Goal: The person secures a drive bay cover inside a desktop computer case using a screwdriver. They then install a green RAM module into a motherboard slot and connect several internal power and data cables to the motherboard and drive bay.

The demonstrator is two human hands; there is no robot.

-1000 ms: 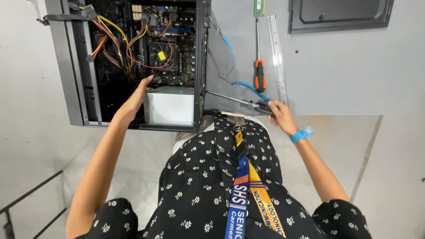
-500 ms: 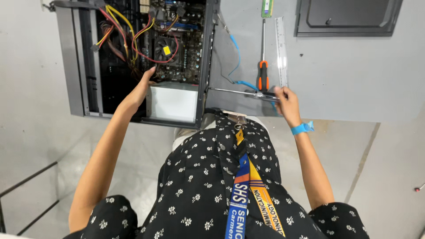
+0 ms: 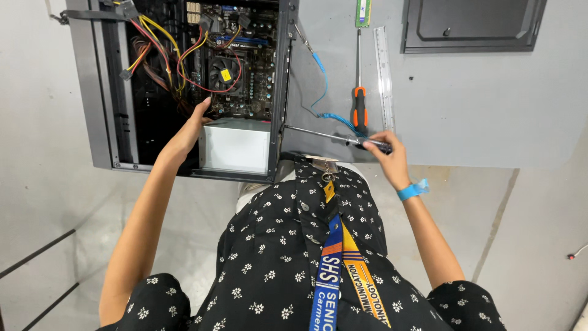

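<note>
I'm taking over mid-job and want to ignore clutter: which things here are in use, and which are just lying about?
In use:
- open computer case
- white power supply box, touched by the left hand
- long screwdriver, held by the right hand, tip at the case's edge

Lying about:
- orange-handled screwdriver
- metal ruler
- green memory stick
- detached dark side panel

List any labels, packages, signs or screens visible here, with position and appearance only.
Yellow sticker: small square on the fan hub inside the open computer case.
Lanyard: blue and orange printed strap hanging down the person's chest.
Green memory module: narrow strip at the top edge, with a pale label.
No screens or packages.
</note>
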